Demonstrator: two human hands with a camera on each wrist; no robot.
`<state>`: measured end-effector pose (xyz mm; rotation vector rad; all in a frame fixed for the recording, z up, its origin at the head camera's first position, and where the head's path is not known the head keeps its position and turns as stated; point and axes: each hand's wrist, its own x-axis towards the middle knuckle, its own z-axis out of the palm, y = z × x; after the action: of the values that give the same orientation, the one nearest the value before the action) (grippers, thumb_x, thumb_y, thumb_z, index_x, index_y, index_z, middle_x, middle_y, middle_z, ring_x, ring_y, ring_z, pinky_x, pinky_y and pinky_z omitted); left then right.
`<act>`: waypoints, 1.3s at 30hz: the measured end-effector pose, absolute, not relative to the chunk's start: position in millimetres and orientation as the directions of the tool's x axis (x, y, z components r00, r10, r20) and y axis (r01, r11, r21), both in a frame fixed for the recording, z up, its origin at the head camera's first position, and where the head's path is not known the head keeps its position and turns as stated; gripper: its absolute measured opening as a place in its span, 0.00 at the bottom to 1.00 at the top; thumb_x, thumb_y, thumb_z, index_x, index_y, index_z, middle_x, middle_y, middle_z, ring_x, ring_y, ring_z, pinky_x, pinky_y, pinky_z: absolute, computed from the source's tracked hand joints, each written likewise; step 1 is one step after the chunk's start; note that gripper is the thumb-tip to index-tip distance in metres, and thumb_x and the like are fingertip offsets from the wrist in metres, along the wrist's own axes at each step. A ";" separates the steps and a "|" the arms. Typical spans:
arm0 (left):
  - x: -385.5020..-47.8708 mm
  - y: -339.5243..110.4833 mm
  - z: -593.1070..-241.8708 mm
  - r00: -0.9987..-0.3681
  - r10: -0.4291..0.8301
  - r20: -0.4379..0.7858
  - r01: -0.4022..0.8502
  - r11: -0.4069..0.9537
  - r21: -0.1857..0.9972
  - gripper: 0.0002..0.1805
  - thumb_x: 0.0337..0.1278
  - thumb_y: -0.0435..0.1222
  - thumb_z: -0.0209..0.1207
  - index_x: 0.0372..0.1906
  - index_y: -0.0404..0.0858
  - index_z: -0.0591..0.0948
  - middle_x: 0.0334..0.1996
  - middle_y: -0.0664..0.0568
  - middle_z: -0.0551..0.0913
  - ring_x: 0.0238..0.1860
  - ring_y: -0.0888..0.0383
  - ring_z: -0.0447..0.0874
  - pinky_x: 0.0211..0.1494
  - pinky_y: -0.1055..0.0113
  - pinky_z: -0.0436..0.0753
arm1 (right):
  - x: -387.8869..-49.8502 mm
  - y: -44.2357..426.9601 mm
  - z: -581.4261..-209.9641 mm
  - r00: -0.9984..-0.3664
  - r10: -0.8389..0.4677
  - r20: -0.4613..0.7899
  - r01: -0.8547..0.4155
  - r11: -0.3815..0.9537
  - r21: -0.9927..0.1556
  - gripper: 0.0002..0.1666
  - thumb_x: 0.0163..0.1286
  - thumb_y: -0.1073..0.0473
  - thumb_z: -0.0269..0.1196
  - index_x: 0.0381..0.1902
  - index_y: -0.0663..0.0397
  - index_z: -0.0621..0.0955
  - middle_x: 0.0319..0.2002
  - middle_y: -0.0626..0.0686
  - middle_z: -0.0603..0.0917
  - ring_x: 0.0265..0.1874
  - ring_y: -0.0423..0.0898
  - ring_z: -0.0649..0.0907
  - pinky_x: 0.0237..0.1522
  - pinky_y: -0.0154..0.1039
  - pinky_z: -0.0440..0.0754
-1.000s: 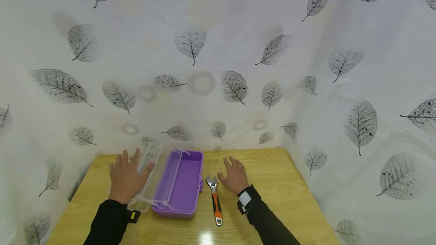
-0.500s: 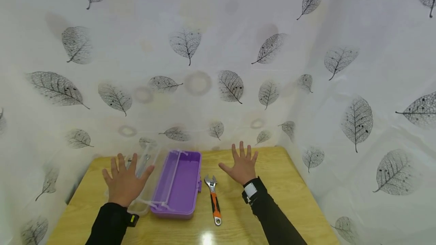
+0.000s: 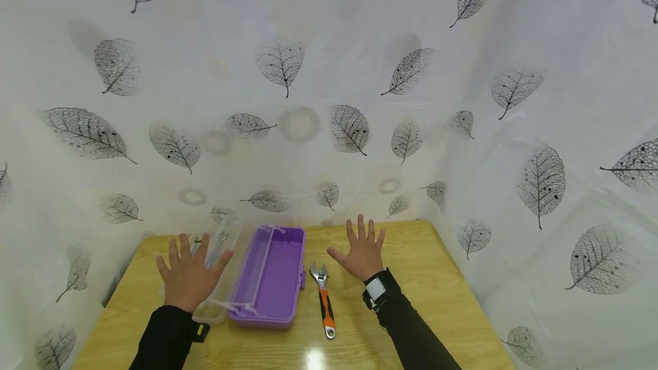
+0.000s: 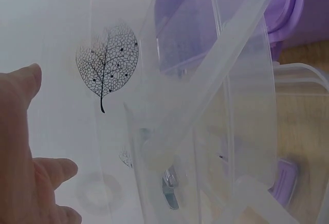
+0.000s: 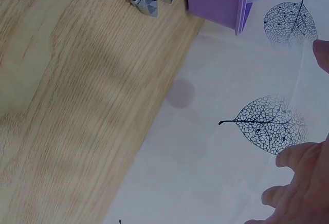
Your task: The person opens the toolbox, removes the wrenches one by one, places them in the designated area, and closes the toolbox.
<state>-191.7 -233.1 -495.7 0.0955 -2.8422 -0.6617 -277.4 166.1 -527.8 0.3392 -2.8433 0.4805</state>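
- Currently, the left hand [image 3: 188, 278] is hovering by the clear plastic lid [image 3: 233, 270], its fingers splayed and grasping nothing.
- The right hand [image 3: 364, 253] is hovering too, to the right of the adjustable wrench [image 3: 323, 298], fingers spread wide and free of any grip.
- Between that hand and the purple toolbox [image 3: 280, 278], the wrench is lying on the table [image 3: 421, 290], its metal head pointing away from the person, its orange-and-black handle toward them.
- The toolbox is standing open, its lid folding out to the left; metal pieces [image 3: 213, 250] are showing through the plastic, too unclear to identify.
- Behind, a white sheet [image 3: 319, 73] printed with leaf skeletons is hanging beyond the table's far edge.
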 end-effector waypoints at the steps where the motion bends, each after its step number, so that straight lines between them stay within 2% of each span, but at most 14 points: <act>1: -191.7 -233.1 -495.5 -0.973 -0.112 0.201 -0.013 0.897 0.441 0.52 0.72 0.69 0.45 0.82 0.33 0.56 0.77 0.18 0.42 0.77 0.21 0.28 0.72 0.24 0.22 | -277.5 166.2 -528.0 -0.945 -0.188 0.267 -0.265 0.918 -0.293 0.58 0.65 0.24 0.61 0.81 0.52 0.63 0.82 0.66 0.53 0.79 0.73 0.50 0.73 0.79 0.41; 5: -192.0 -233.0 -496.4 -0.975 -0.107 0.193 -0.011 0.899 0.438 0.52 0.72 0.69 0.45 0.82 0.33 0.55 0.77 0.18 0.42 0.77 0.21 0.29 0.72 0.24 0.23 | -276.5 166.6 -530.0 -0.948 -0.192 0.254 -0.265 0.918 -0.294 0.59 0.65 0.22 0.60 0.81 0.52 0.63 0.82 0.65 0.53 0.79 0.73 0.51 0.73 0.80 0.41; 14: -192.4 -232.5 -495.8 -0.973 -0.098 0.208 0.005 0.894 0.448 0.50 0.74 0.66 0.46 0.81 0.32 0.57 0.76 0.17 0.45 0.76 0.19 0.37 0.75 0.25 0.31 | -271.7 167.7 -530.6 -0.945 -0.196 0.263 -0.273 0.915 -0.298 0.57 0.66 0.25 0.62 0.81 0.53 0.64 0.81 0.67 0.55 0.78 0.74 0.53 0.73 0.80 0.43; 24: -192.3 -232.4 -493.2 -0.979 -0.100 0.180 -0.009 0.894 0.448 0.47 0.78 0.64 0.42 0.81 0.31 0.57 0.75 0.16 0.45 0.76 0.18 0.35 0.74 0.24 0.32 | -269.1 167.4 -532.4 -0.947 -0.191 0.260 -0.271 0.907 -0.322 0.57 0.66 0.26 0.62 0.80 0.54 0.64 0.79 0.68 0.59 0.77 0.74 0.56 0.72 0.80 0.45; 27: -193.0 -233.2 -496.3 -0.975 -0.098 0.198 0.000 0.896 0.444 0.43 0.79 0.59 0.46 0.80 0.30 0.59 0.74 0.15 0.47 0.75 0.17 0.37 0.74 0.23 0.34 | -269.1 167.5 -533.6 -0.947 -0.188 0.258 -0.271 0.903 -0.335 0.57 0.66 0.26 0.62 0.80 0.55 0.64 0.79 0.68 0.60 0.77 0.73 0.56 0.72 0.80 0.45; 29: -193.5 -233.9 -499.1 -0.969 -0.097 0.226 0.008 0.905 0.426 0.37 0.79 0.52 0.52 0.77 0.29 0.64 0.73 0.15 0.52 0.73 0.16 0.43 0.73 0.22 0.42 | -268.7 167.7 -534.3 -0.948 -0.186 0.258 -0.269 0.901 -0.339 0.57 0.67 0.26 0.62 0.81 0.55 0.64 0.78 0.68 0.61 0.77 0.73 0.57 0.73 0.79 0.46; 32: -194.7 -235.4 -503.2 -0.953 -0.107 0.284 0.016 0.916 0.401 0.29 0.71 0.40 0.60 0.68 0.26 0.74 0.63 0.16 0.66 0.65 0.15 0.59 0.63 0.22 0.61 | -268.6 168.1 -535.9 -0.947 -0.186 0.262 -0.271 0.901 -0.338 0.56 0.67 0.27 0.62 0.81 0.55 0.63 0.78 0.68 0.62 0.77 0.72 0.58 0.74 0.78 0.47; 34: -196.3 -236.9 -505.7 -0.941 -0.111 0.321 0.019 0.926 0.376 0.24 0.65 0.35 0.64 0.60 0.25 0.79 0.52 0.20 0.74 0.53 0.18 0.69 0.52 0.26 0.70 | -268.3 168.2 -537.2 -0.944 -0.190 0.269 -0.277 0.899 -0.339 0.56 0.68 0.28 0.62 0.80 0.57 0.63 0.77 0.69 0.63 0.77 0.71 0.60 0.74 0.76 0.48; 36: -199.4 -239.3 -507.6 -0.941 -0.101 0.322 0.019 0.937 0.348 0.19 0.62 0.34 0.66 0.52 0.24 0.83 0.42 0.25 0.79 0.42 0.24 0.74 0.41 0.32 0.75 | -267.6 168.2 -537.8 -0.942 -0.194 0.274 -0.284 0.895 -0.343 0.56 0.68 0.29 0.63 0.80 0.59 0.64 0.77 0.69 0.64 0.76 0.71 0.61 0.75 0.75 0.48; 39: -203.3 -241.9 -507.7 -0.962 -0.076 0.262 0.008 0.952 0.307 0.13 0.62 0.34 0.66 0.42 0.25 0.86 0.33 0.30 0.81 0.35 0.30 0.77 0.35 0.37 0.77 | -264.9 167.6 -537.5 -0.941 -0.199 0.272 -0.292 0.885 -0.362 0.55 0.69 0.32 0.64 0.79 0.63 0.63 0.76 0.71 0.64 0.75 0.70 0.62 0.76 0.73 0.49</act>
<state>-203.3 -241.9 -507.7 0.0505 -2.8321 -0.4465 -264.9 167.6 -537.5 0.3737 -2.8266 0.5939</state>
